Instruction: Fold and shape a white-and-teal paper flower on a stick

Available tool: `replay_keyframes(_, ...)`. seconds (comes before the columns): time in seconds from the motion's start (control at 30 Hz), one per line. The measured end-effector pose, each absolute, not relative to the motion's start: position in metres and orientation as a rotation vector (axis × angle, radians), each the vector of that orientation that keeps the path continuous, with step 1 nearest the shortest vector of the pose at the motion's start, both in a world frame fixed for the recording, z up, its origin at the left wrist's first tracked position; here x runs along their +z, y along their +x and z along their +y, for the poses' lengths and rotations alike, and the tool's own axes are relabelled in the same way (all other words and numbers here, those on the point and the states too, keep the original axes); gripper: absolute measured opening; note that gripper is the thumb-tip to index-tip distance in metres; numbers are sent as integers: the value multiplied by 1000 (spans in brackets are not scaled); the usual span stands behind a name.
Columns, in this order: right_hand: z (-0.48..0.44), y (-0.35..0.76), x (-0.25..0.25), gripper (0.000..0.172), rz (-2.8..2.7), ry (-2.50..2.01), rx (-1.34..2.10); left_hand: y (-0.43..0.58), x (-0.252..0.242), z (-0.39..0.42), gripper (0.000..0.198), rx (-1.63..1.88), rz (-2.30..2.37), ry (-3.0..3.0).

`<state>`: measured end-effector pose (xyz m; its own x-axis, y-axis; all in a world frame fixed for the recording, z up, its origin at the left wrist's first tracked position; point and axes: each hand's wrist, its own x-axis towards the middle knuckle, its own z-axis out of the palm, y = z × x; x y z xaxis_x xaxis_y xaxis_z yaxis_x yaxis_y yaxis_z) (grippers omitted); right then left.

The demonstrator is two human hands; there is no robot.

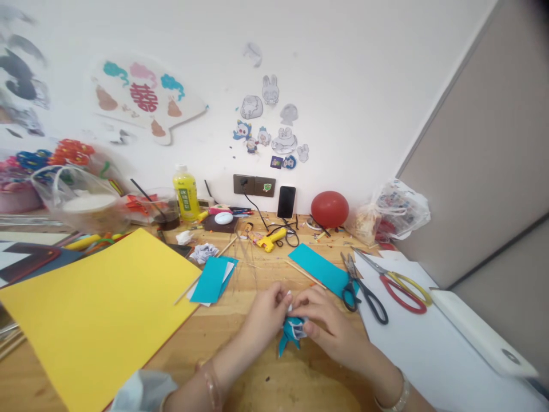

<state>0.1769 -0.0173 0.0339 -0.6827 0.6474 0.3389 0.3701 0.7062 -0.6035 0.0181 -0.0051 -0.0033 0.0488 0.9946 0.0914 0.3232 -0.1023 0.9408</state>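
Both my hands meet over the wooden table [240,366] near its front middle. My left hand [265,316] and my right hand [326,320] pinch a small folded piece of teal-and-white paper [292,333] between their fingertips, fingers closed on it. A teal paper strip [319,264] lies just beyond my right hand, and a folded teal sheet [213,279] lies beyond my left hand with thin wooden sticks [206,274] beside it.
A large yellow sheet [98,309] covers the left of the table. Dark-handled scissors [362,286] and red-and-yellow scissors [398,283] lie at the right on white paper [429,355]. A yellow glue gun [271,240], phone [286,201], red balloon [329,209] and yellow bottle [185,193] stand along the wall.
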Motion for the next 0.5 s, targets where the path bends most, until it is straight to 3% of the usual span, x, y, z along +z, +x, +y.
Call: replay_keyframes(0.5,-8,183,28,40,-2037,-895,716,17,-6,-2,30,1227,1264,1350)
